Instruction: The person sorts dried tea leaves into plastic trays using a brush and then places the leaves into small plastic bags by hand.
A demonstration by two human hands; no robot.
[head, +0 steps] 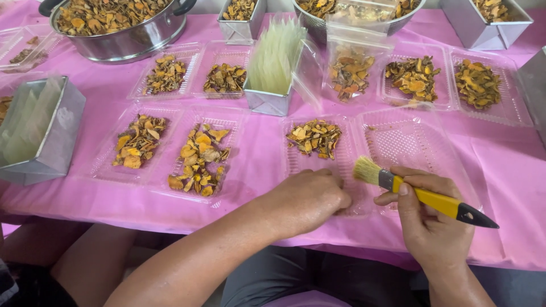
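My right hand (427,219) grips a paintbrush (421,194) with a yellow handle, black tip and pale bristles that point left over the near edge of an open clear plastic clamshell tray (398,142). My left hand (310,196) is curled into a loose fist and rests on the near edge of that tray's left half, just left of the bristles. A small heap of dried orange-brown slices (314,137) lies in the far part of the left half. The right half holds nothing I can see.
A pink cloth (259,159) covers the table. Several more clear trays of dried slices (196,159) lie around. Metal boxes (42,133) hold stacks of clear sheets. A metal pot (119,25), a bowl (352,14) and tins of slices stand along the back.
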